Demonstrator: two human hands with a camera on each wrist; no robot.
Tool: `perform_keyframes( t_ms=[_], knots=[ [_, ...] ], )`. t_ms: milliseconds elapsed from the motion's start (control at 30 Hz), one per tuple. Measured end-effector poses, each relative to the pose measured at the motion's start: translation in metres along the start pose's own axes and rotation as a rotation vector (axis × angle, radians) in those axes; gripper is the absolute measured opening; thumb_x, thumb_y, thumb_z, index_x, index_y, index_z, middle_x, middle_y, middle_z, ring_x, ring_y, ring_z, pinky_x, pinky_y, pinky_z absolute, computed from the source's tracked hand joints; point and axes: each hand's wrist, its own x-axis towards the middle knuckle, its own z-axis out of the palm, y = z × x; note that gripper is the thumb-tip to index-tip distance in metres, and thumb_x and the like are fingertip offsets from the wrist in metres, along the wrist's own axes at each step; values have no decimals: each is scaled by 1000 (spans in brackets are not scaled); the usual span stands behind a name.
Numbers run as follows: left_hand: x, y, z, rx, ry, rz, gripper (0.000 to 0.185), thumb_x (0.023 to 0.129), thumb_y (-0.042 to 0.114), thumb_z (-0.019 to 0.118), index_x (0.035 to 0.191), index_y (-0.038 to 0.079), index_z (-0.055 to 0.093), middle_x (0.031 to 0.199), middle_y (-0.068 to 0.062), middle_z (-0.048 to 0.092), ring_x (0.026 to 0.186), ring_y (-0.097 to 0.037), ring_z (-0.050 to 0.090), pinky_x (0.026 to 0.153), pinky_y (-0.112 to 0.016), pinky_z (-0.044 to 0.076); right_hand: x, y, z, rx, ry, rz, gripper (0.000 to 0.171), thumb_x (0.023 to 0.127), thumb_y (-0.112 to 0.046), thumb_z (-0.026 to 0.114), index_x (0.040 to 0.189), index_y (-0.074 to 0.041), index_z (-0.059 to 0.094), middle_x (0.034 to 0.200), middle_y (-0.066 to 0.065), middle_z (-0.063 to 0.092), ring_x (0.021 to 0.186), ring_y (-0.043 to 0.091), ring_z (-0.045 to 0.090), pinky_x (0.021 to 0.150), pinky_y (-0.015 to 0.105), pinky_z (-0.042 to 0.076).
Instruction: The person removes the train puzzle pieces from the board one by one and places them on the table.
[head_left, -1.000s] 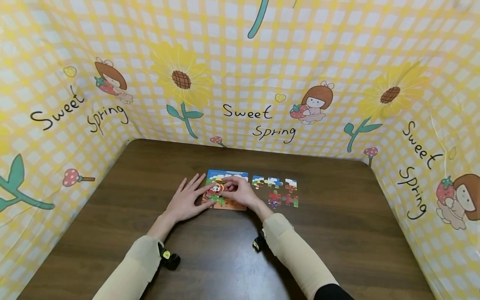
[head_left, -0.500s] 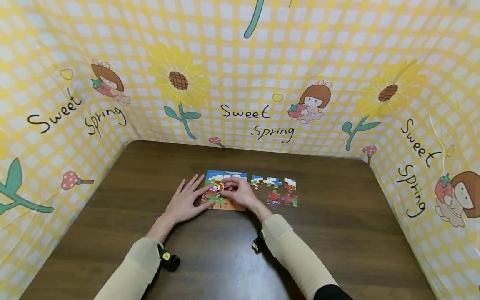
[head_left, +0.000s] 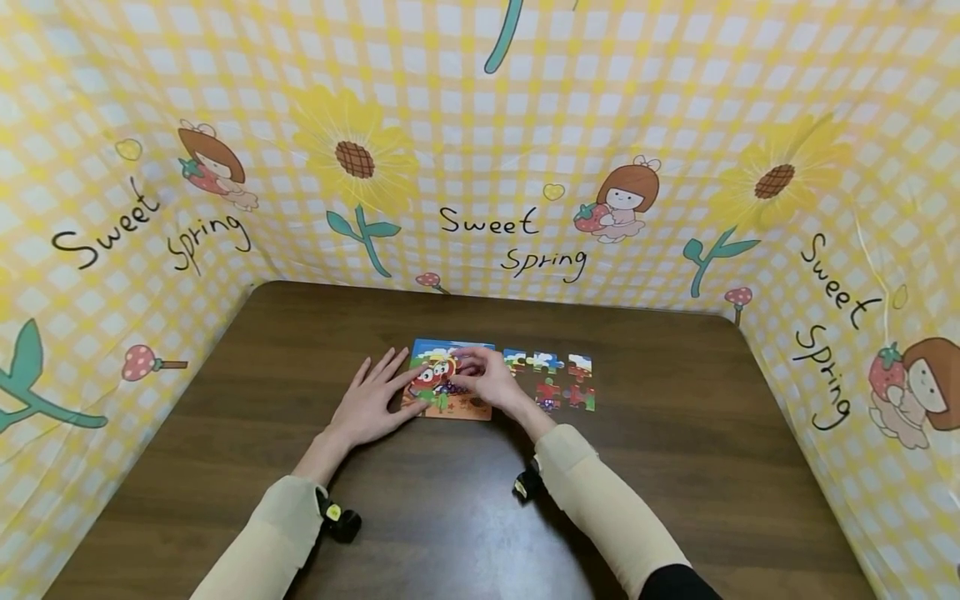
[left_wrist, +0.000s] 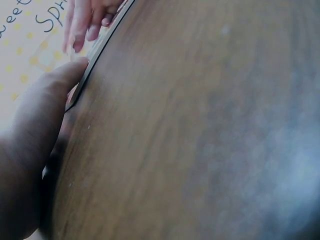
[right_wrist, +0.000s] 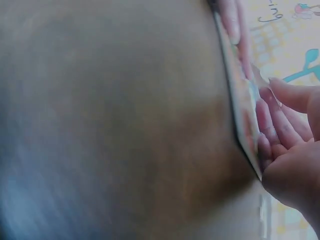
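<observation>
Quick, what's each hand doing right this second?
Left hand: open, fingers flat, steadying the puzzle board at its left edge.
Right hand: fingers curled, pressing on the puzzle board; whether it pinches a piece cannot be told.

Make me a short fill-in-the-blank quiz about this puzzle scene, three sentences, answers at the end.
1. The left hand lies flat against the ______ edge of the puzzle board.
2. The right hand has its fingers on top of the ______.
3. The loose puzzle pieces lie to the ______ of the board on the table.

Missing words: left; board; right
</observation>
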Motion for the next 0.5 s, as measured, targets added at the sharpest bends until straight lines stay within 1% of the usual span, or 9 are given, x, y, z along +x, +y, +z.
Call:
perform_keyframes(
  t_ms=[100, 167, 333, 433, 500],
  knots=[
    [0, 0, -1, 3, -2, 6, 71, 86, 75, 47, 149, 45, 33, 164, -4, 24, 153, -30, 19, 120, -62, 10, -4, -4, -9, 28, 34, -11, 42, 87, -10, 73, 128, -10, 62, 106, 13, 73, 93, 19, 67, 78, 27, 56],
    [0, 0, -1, 2, -4, 9, 71, 86, 74, 48, 149, 45, 33, 164, -4, 24, 153, -31, 19, 120, -62, 10, -8, -7, -16, 30, 47, -13, 41, 87, -10, 73, 126, -11, 63, 106, 14, 73, 93, 20, 67, 78, 26, 56],
    [-2, 0, -1, -7, 2, 5, 71, 86, 74, 50, 149, 45, 35, 164, -3, 24, 153, -29, 18, 121, -61, 9, -20, -8, -36, 56, 64, 8, 41, 86, -12, 74, 126, -13, 64, 109, 17, 72, 97, 24, 66, 81, 27, 55],
    [-2, 1, -1, -3, 8, 6, 71, 85, 75, 49, 148, 45, 35, 164, -2, 24, 153, -29, 18, 121, -60, 9, -29, -5, -49, 79, 82, 32, 44, 86, -11, 75, 128, -10, 63, 111, 21, 70, 96, 22, 66, 81, 26, 55],
    [-1, 1, 0, 2, 12, 9, 71, 85, 76, 48, 148, 45, 35, 164, -2, 24, 153, -28, 19, 121, -60, 9, -35, -1, -57, 85, 92, 50, 45, 85, -11, 75, 128, -9, 62, 111, 22, 70, 92, 17, 66, 79, 25, 55]
  ],
)
